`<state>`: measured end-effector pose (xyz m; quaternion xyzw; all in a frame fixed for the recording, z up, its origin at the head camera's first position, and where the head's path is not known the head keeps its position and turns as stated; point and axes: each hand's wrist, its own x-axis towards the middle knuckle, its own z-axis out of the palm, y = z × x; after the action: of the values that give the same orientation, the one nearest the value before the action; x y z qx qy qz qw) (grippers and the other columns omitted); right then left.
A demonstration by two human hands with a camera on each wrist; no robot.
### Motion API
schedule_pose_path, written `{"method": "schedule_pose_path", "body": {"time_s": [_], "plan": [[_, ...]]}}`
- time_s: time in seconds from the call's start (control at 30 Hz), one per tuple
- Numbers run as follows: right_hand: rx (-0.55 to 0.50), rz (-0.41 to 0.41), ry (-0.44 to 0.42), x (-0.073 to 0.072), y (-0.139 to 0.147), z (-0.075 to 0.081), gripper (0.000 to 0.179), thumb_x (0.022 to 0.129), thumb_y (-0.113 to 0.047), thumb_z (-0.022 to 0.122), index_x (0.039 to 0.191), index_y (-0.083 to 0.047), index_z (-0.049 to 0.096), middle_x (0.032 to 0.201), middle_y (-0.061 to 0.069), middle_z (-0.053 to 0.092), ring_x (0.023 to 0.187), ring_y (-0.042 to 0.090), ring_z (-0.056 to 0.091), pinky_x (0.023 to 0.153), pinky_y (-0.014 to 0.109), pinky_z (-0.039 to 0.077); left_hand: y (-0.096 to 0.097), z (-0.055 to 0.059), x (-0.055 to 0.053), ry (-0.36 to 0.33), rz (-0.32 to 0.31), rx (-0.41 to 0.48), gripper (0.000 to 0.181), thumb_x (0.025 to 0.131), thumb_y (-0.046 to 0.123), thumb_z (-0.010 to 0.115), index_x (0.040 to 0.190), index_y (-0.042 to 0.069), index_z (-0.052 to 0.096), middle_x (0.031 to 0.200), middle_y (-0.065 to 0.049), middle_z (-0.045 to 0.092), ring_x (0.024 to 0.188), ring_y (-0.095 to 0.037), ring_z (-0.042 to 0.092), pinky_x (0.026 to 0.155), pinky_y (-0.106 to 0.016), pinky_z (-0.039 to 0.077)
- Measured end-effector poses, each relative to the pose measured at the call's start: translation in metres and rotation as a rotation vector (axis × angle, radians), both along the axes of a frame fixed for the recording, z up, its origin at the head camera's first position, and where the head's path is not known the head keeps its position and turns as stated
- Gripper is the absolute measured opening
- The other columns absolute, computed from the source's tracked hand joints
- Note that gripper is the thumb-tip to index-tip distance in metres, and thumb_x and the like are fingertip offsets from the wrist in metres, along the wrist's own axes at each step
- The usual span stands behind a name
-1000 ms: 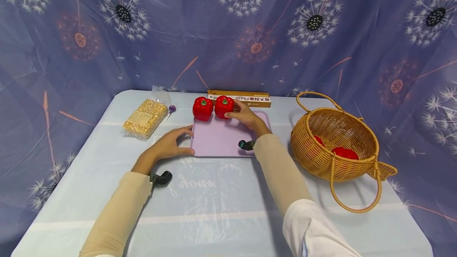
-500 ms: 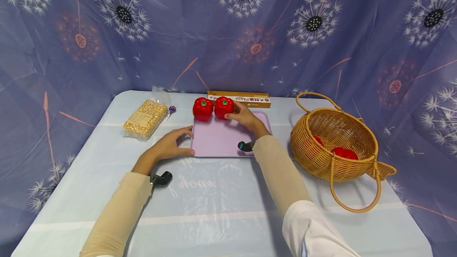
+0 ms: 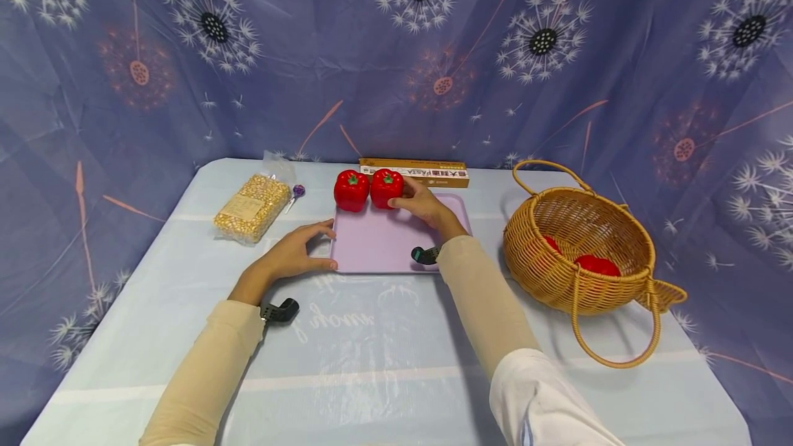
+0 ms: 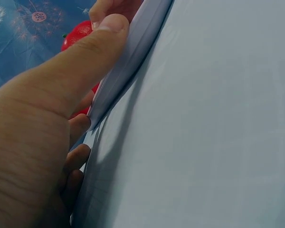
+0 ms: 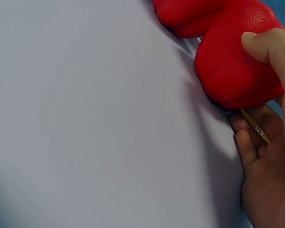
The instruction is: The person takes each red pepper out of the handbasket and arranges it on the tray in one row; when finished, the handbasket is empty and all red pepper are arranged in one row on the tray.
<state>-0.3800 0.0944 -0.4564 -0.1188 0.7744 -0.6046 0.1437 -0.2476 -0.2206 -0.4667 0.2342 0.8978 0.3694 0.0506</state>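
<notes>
Two red bell peppers stand side by side at the back of the lilac tray point(image 3: 384, 246). My right hand point(image 3: 427, 205) grips the right-hand pepper point(image 3: 385, 189) from its right side. In the right wrist view the thumb point(image 5: 263, 45) presses that pepper point(image 5: 235, 66), with the fingers partly behind it. The left-hand pepper point(image 3: 351, 193) is right beside it. My left hand point(image 3: 294, 250) rests at the tray's left edge, thumb and fingers spread apart along it. Its thumb point(image 4: 80, 64) overlaps the tray rim point(image 4: 118, 71) in the left wrist view.
A wicker basket point(image 3: 526, 253) with red items inside point(image 3: 597, 266) stands at the right, one handle hanging toward the front. Behind the tray lies a pasta box point(image 3: 434, 172). A bag of corn kernels point(image 3: 250, 208) and a purple lollipop point(image 3: 298, 190) lie at the back left.
The gripped pepper and my right hand have shifted very slightly left, closer to the other pepper. My left hand has stayed at the tray's edge.
</notes>
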Motion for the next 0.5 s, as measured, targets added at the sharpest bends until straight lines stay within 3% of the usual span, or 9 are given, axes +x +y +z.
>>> {"method": "schedule_pose_path", "body": {"time_s": [0.5], "plan": [[0.015, 0.01, 0.039, 0.0024, 0.0009, -0.0022, 0.067, 0.088, -0.01, 0.077, 0.148, -0.019, 0.05, 0.135, 0.007, 0.06, 0.119, 0.025, 0.056, 0.104, 0.041, 0.048, 0.0004, 0.0003, 0.0002, -0.003, 0.006, -0.008, 0.064, 0.077, 0.046, 0.088, 0.128, 0.016, 0.061, 0.16, -0.002, 0.038, 0.148, -0.031, 0.03, 0.12, -0.052, 0.023]]}}
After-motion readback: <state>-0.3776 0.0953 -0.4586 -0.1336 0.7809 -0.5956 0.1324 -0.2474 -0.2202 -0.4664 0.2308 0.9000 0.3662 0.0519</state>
